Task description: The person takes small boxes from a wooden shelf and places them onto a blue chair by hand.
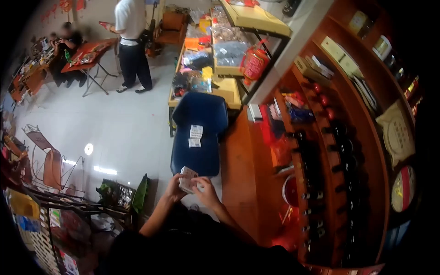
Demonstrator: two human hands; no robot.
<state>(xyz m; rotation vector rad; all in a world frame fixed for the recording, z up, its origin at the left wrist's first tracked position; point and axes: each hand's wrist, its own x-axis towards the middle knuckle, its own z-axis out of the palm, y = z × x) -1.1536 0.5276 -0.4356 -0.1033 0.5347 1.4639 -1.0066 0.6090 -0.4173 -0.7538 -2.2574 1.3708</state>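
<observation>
My left hand point(173, 189) is closed around a small white box point(187, 178) with dark printing, held just in front of my body. My right hand point(207, 192) is at the box's right side, its fingers bent and pressed on it; exactly how they grip is too small to make out. Just beyond my hands stands a dark blue chair point(201, 158). Several small white printed packs, one group point(196, 131) near the backrest and a separate pack point(194, 142) closer to me, lie on its seat.
To the right is a wooden shelf unit point(256, 183) with dark bottles point(341, 151). Behind the chair, a table point(227, 91) carries bags; a red fire extinguisher point(255, 63) is beside it. A person in a white shirt point(130, 20) stands back left. A plant point(141, 192) is at the lower left.
</observation>
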